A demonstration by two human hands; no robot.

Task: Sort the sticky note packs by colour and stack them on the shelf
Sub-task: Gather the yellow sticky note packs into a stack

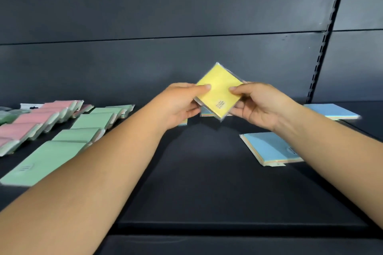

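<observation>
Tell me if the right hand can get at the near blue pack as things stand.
Probably not yet. The right hand pinches the yellow pack along with the left hand, so its grip is taken. The near blue pack lies flat under that forearm, with nothing on top; once freed, the hand could likely drop onto it.

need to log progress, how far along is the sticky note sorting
Done: pink packs and green packs lie in overlapping rows on the shelf at left, with two blue packs at right. In hand: both hands, left and right, hold a yellow pack. Left: placing it; no yellow group shows yet.
</observation>
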